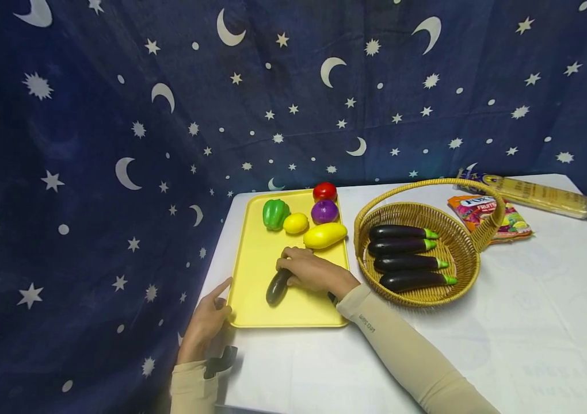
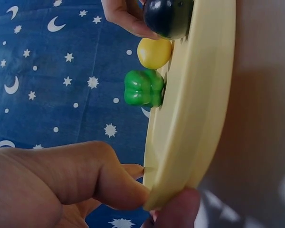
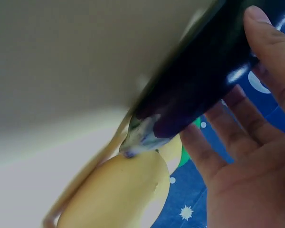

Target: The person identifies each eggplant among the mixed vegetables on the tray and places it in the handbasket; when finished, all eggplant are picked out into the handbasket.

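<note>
At the near left corner of the yellow tray [image 1: 252,261], my left hand [image 1: 206,322] pinches the rim, with thumb and fingers on either side of it in the left wrist view. Over the tray's near half, my right hand [image 1: 314,270] holds a dark eggplant [image 1: 276,290] around its upper part. The right wrist view has the thumb on one side of this eggplant [image 3: 194,80] and the other fingers along its opposite side. Just beyond the right hand lies a long yellow fruit [image 1: 324,236].
Farther back on the tray are a green bell pepper [image 1: 275,214], a lemon [image 1: 296,223], a purple round vegetable [image 1: 324,211] and a red tomato [image 1: 325,191]. Right of it stands a handled wicker basket [image 1: 472,270] with several eggplants. Behind are a Fox's candy bag [image 1: 513,221] and a long yellow packet [image 1: 547,194].
</note>
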`<state>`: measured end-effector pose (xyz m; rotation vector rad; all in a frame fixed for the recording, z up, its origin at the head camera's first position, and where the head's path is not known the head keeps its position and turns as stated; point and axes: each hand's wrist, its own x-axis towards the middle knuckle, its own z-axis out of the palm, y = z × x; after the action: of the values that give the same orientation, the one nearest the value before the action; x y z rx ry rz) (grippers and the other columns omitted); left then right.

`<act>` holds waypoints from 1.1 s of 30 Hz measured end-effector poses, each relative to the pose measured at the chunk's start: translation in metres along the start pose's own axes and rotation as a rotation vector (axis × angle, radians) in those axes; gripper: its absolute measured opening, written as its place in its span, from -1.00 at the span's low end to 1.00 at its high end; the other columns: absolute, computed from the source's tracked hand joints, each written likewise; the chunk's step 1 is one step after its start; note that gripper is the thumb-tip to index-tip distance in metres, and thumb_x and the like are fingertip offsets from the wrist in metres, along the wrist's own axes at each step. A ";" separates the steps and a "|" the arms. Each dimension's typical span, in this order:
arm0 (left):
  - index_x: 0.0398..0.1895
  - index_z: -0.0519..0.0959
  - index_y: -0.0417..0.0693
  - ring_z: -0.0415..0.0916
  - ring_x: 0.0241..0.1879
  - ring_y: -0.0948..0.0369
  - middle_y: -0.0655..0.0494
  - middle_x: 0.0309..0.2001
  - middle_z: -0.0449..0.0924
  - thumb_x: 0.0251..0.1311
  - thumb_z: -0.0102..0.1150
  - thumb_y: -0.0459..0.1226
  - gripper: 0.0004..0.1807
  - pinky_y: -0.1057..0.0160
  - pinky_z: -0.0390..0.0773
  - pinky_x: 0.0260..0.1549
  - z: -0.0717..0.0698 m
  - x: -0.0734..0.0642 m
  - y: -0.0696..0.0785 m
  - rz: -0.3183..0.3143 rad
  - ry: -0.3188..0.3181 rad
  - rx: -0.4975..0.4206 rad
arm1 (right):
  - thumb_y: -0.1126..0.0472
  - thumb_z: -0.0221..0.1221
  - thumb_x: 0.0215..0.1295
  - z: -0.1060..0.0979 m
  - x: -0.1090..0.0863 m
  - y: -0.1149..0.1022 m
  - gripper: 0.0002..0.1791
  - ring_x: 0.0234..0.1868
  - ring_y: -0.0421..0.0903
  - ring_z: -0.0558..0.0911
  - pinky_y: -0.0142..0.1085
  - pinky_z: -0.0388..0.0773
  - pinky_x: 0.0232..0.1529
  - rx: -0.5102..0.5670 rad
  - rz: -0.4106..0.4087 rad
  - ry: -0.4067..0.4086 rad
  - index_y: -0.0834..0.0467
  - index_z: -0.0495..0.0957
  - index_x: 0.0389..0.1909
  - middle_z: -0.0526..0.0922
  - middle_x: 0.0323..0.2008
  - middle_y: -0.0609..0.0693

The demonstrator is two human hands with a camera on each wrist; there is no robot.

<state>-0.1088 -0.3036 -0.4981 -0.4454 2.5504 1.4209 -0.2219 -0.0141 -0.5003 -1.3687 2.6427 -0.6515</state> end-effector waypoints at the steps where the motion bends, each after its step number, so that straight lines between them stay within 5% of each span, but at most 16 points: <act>1: 0.67 0.27 0.10 0.41 -0.40 0.18 -0.17 -0.06 0.50 0.20 -0.01 -0.60 -0.09 0.33 0.50 -0.51 0.000 0.000 0.000 0.000 -0.001 0.000 | 0.10 0.34 0.43 0.001 0.000 -0.001 -0.68 0.05 -0.12 0.51 -0.20 0.48 0.24 0.004 -0.003 0.000 -0.05 0.59 0.15 0.53 0.01 -0.11; 14: 0.67 0.26 0.08 0.43 -0.38 0.17 -0.15 -0.09 0.49 0.20 -0.01 -0.61 -0.08 0.27 0.58 -0.50 0.000 -0.001 0.002 -0.002 -0.004 -0.004 | 0.15 0.20 0.55 0.004 -0.007 -0.004 -0.62 0.06 -0.13 0.46 -0.20 0.44 0.18 -0.067 -0.034 0.026 -0.23 0.59 0.28 0.50 0.02 -0.13; 23: 0.67 0.28 0.07 0.41 -0.42 0.19 -0.12 -0.13 0.48 0.20 -0.01 -0.61 -0.09 0.29 0.55 -0.50 0.001 -0.002 0.001 0.001 0.001 0.000 | 0.09 0.18 0.57 0.009 -0.010 -0.004 -0.59 -0.01 -0.14 0.45 -0.28 0.35 -0.04 -0.122 -0.039 0.036 -0.30 0.55 0.35 0.51 -0.01 -0.13; 33: 0.67 0.28 0.05 0.42 -0.42 0.19 -0.16 -0.10 0.46 0.18 -0.01 -0.62 -0.09 0.32 0.52 -0.49 0.000 -0.002 0.002 0.011 0.001 -0.008 | 0.00 0.20 0.56 0.006 -0.017 -0.008 -0.50 -0.15 -0.16 0.48 -0.32 0.52 -0.11 -0.015 0.064 0.107 -0.10 0.41 0.45 0.54 -0.07 -0.09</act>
<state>-0.1079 -0.3017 -0.4959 -0.4341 2.5528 1.4347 -0.2046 -0.0066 -0.5043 -1.2809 2.7663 -0.7180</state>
